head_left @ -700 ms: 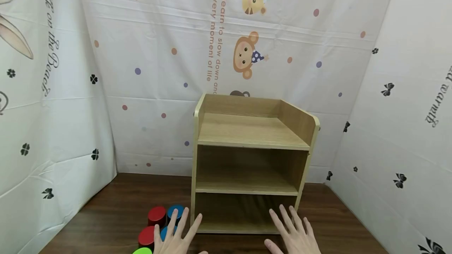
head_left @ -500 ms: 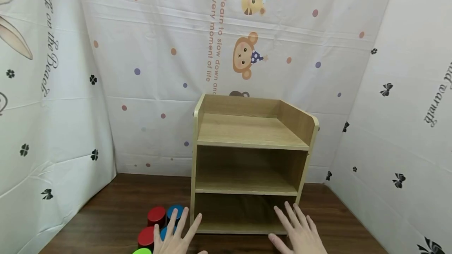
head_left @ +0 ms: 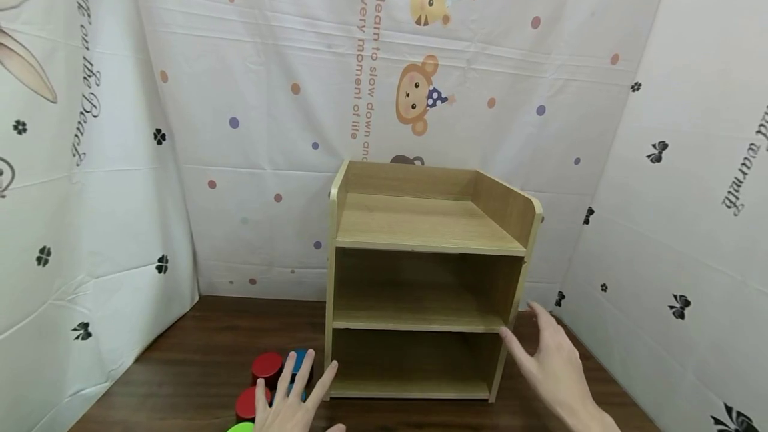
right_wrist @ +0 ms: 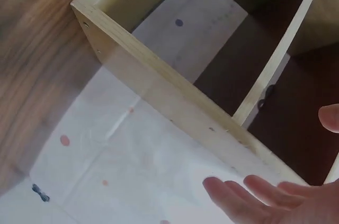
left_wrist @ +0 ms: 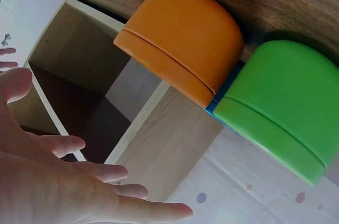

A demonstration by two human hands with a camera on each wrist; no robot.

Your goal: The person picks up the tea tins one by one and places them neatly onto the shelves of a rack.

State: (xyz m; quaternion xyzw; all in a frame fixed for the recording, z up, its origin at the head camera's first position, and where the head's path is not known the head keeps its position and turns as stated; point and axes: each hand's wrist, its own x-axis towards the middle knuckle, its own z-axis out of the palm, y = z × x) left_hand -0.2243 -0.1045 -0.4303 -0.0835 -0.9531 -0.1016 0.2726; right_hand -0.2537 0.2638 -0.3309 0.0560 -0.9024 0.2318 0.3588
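A light wooden shelf unit (head_left: 431, 222) with an open top and two lower compartments stands on the table. My right hand (head_left: 558, 375) is at its right side, the thumb in front of the right panel's edge and the fingers beyond it; whether they touch cannot be told. In the right wrist view the fingers (right_wrist: 228, 195) lie near the side panel (right_wrist: 175, 97). My left hand (head_left: 289, 400) is spread at the unit's lower left, in front of two blue round-topped pieces (head_left: 303, 360). It holds nothing. Red cylinders (head_left: 267, 368) stand just left of it.
A bright green top (head_left: 242, 427) shows at the bottom edge. The left wrist view has an orange rounded block (left_wrist: 180, 44) beside a green one (left_wrist: 286, 102). Printed white cloth (head_left: 252, 119) hangs behind and at both sides of the dark wooden table (head_left: 162, 379).
My right hand has moved right and up from before the lower compartment to the unit's right side, turning with thumb and fingers apart. The left hand has shifted slightly left.
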